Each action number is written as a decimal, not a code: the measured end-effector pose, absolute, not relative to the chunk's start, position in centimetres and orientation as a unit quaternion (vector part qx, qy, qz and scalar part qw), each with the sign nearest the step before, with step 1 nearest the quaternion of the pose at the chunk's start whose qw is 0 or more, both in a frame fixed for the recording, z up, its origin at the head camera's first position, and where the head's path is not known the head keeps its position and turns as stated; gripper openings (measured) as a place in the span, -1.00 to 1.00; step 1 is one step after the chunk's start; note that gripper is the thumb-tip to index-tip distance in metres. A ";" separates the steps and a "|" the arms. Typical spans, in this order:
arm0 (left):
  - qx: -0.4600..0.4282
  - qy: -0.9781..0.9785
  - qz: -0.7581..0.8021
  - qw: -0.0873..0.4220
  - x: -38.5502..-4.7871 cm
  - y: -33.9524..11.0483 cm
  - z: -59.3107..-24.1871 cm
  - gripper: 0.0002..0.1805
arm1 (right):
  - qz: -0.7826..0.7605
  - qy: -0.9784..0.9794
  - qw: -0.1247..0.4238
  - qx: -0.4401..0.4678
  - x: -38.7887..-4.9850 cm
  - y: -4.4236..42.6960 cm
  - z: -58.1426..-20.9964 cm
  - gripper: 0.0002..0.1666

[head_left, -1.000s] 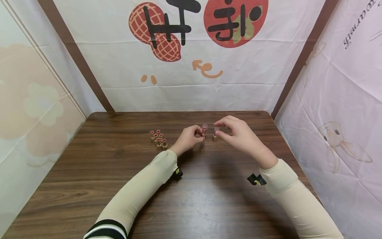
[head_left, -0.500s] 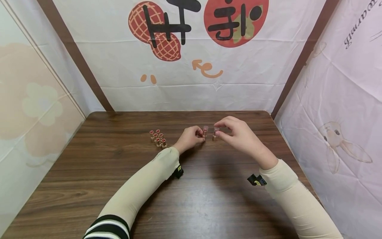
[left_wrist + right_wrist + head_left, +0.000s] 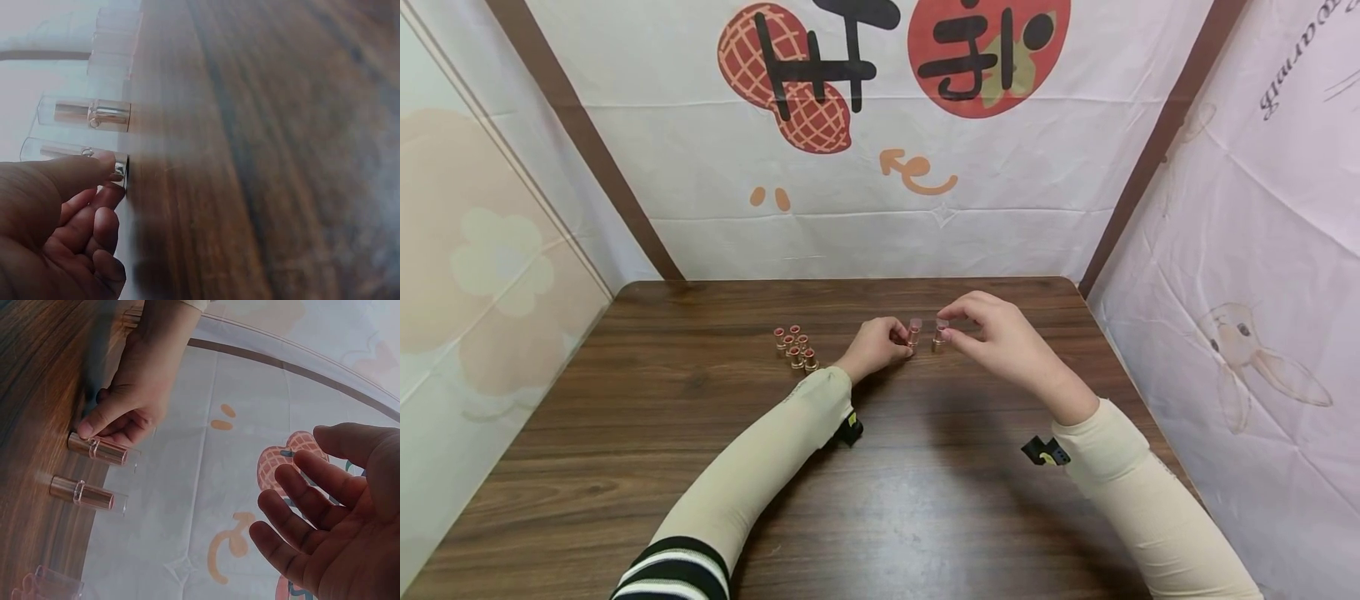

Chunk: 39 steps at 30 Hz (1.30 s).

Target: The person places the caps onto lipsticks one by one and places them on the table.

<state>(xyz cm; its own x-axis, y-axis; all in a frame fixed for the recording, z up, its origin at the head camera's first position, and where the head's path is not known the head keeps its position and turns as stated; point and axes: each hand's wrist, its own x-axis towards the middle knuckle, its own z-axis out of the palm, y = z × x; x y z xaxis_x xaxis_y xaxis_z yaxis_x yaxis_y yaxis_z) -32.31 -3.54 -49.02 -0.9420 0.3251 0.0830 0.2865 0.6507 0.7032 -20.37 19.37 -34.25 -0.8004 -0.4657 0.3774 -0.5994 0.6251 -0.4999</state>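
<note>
At the left, a cluster of lipsticks (image 3: 793, 348) stood on the table (image 3: 880, 508), all glossy gold tubes with round red tips, on dark brown wood with a streaked grain and a soft sheen. Next came the left sleeve (image 3: 767, 442), creased cream cloth ending in black and white bands below, with a black strap (image 3: 850, 427) at the wrist. The left hand (image 3: 875, 348) pinched the held lipstick (image 3: 100, 450) near its base between thumb and finger; that gold cylinder stood upright under a clear cap. Just beside it, the second lipstick (image 3: 81, 492) stood upright, also clear-capped. A few clear caps (image 3: 114, 47) stood beyond, blurred. The right hand (image 3: 996, 333) was loosely spread, fingers gently bent, apart from both capped lipsticks. Its cream sleeve (image 3: 1150, 492) was wrinkled. Behind hung white printed cloth (image 3: 850, 242) with fold lines.

Compared with a second earlier, the held lipstick sat lower, its base now at the wood; the cluster, the second lipstick and the right hand had barely changed.
</note>
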 end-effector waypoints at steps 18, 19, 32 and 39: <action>0.146 0.929 0.340 0.026 -32.3 -3.4 -48.5 -0.76 | 0.319 -0.890 0.109 0.307 -20.7 19.4 -34.5 -0.74; 0.145 0.928 0.342 0.026 -32.2 -3.4 -48.4 -0.76 | 0.319 -0.890 0.108 0.307 -20.7 19.4 -34.5 -0.74; 0.124 0.931 0.344 -0.005 -29.5 -4.3 -46.0 -0.56 | 0.315 -0.892 0.105 0.306 -20.8 19.3 -34.8 -0.76; 0.153 0.925 0.348 -0.019 -27.7 -5.8 -43.6 -0.58 | 0.310 -0.897 0.102 0.297 -20.7 19.4 -34.9 -0.76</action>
